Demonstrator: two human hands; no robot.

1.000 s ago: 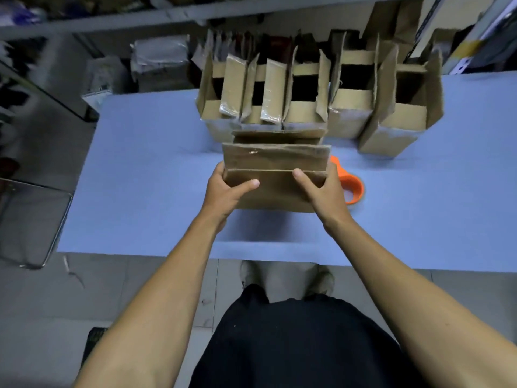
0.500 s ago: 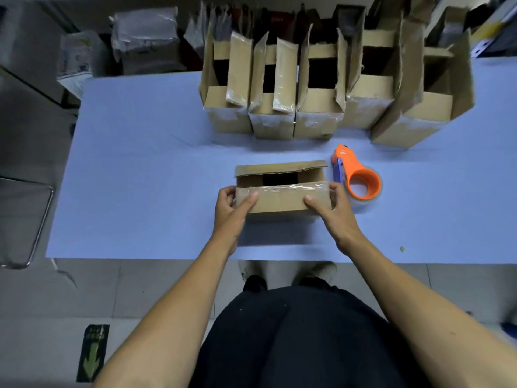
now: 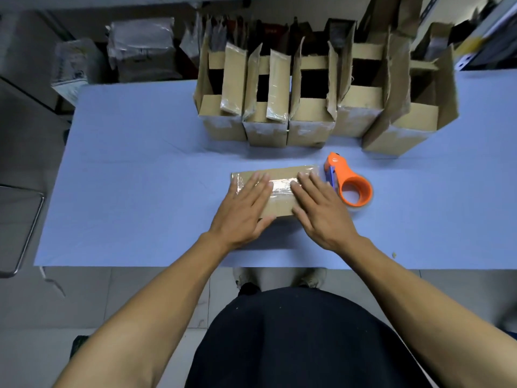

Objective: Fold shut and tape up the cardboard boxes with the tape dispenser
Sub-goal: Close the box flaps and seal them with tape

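Near the worktop's (image 3: 134,191) front edge, the left hand (image 3: 242,211) and right hand (image 3: 321,214) now press flat, fingers straight, on the box (image 3: 277,203) whose flaps gaped a moment ago, leaving it ready for the tape dispenser (image 3: 349,183) just beside, with open boxes (image 3: 307,127) waiting along the far edge.

I count one closed box (image 3: 275,189) under my palms and five open boxes (image 3: 310,127) standing in a row behind it (their flaps upright, some hard to separate at the far end). There is one tape dispenser (image 3: 349,183) and one table (image 3: 134,177). My two hands, left (image 3: 242,211) and right (image 3: 321,211), complete the tally.
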